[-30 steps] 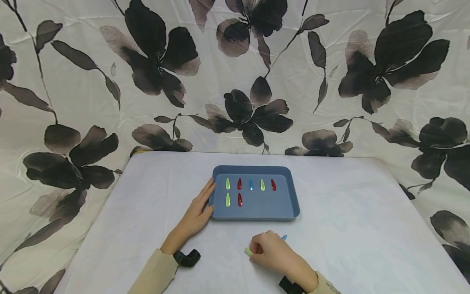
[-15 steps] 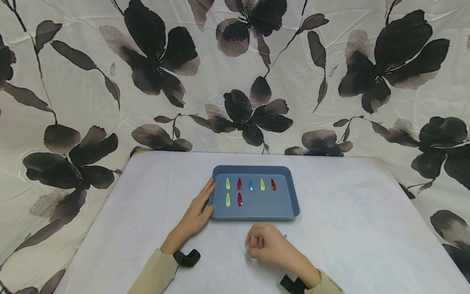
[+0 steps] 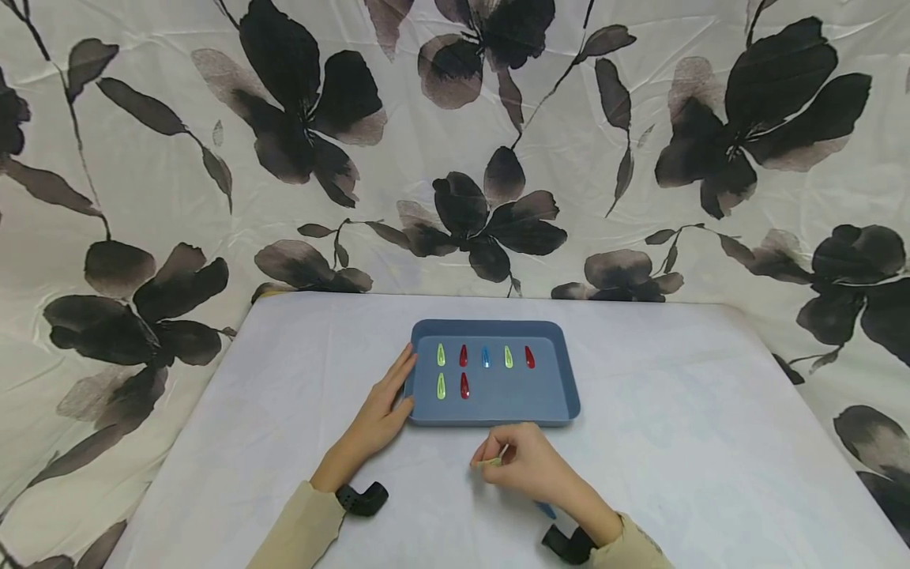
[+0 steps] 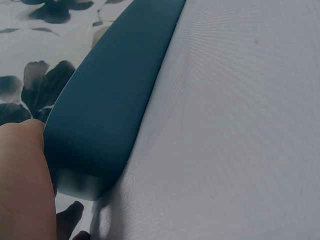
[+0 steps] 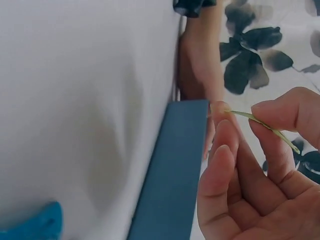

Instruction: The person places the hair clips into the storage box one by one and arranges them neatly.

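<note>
In the head view, my left hand lies along the left side of a blue-grey tray. Its fingers are fairly straight, with the thumb by the near corner. My right hand is just in front of the tray, above the white cloth. Between thumb and index finger it pinches a yellow-green snap hair clip, seen edge-on in the right wrist view. Inside the tray, a back row of green, red, blue, green and red clips has a green clip and a red clip in front of it.
A blue hair clip lies on the white-covered table, partly hidden under my right wrist. Behind the table hangs a floral curtain. Each wrist wears a black camera mount.
My right hand has lifted the green clip off the cloth and moved slightly toward the tray. More of the blue clip now shows beneath the wrist. The left hand has stayed still.
</note>
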{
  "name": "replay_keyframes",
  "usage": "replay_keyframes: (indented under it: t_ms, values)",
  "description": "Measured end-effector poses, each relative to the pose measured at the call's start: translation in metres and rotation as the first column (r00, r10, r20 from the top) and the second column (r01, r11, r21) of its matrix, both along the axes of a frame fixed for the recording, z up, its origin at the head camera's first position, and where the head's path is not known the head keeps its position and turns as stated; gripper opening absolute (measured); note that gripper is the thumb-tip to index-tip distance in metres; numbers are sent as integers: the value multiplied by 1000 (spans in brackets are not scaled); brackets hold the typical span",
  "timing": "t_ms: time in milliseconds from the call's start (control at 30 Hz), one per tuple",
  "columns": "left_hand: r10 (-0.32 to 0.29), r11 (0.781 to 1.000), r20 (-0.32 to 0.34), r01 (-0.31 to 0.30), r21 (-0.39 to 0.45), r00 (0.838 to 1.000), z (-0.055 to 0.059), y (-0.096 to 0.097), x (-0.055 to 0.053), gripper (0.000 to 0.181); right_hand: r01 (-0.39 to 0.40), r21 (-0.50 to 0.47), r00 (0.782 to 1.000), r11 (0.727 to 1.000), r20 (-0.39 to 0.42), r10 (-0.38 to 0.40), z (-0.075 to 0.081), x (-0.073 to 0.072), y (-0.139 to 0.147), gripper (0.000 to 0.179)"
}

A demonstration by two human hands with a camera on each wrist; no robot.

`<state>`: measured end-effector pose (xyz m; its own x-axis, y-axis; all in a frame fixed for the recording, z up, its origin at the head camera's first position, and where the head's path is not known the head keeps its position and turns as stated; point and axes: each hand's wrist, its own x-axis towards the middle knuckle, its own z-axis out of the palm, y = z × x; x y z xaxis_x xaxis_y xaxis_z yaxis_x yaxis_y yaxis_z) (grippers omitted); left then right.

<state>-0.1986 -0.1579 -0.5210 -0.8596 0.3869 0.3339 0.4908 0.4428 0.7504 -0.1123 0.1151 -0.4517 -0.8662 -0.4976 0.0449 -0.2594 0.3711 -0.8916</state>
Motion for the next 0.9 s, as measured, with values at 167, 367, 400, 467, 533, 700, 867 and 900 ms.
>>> replay_keyframes:
  t_ms: [167, 367, 400, 467, 533, 700, 867, 900]
  values:
    - [2, 1000, -2, -2, -3, 1000, 0, 0, 0, 70, 35, 25, 999, 999, -15, -35, 7, -5, 1, 15]
    - [4, 1000, -7, -4, -12, 1000, -1, 0, 0, 69, 88, 18, 996, 996, 3, -89, 13, -11, 2, 14]
    - [5, 1000, -9, -5, -14, 1000, -1, 0, 0, 69, 90, 12, 996, 996, 1, -90, 14, -12, 2, 15]
    - [2, 1000, -13, -2, -11, 1000, -1, 0, -1, 69, 89, -12, 996, 996, -10, -89, 15, -15, 3, 15]
    - [-2, 1000, -17, 1, -5, 1000, -1, 0, -1, 69, 88, -34, 996, 996, -32, -89, 17, -18, 3, 15]
    - [-7, 1000, -21, 7, 4, 1000, -1, 0, -1, 69, 109, -52, 988, 993, -100, -114, 23, -25, 3, 12]
    - [-9, 1000, -19, 9, 4, 1000, -1, 0, -1, 70, 142, -72, 982, 987, -118, -149, 29, -33, 4, 7]
    - [-9, 1000, -19, 9, 4, 1000, -1, 0, -1, 70, 149, -78, 981, 986, -114, -157, 30, -35, 4, 6]
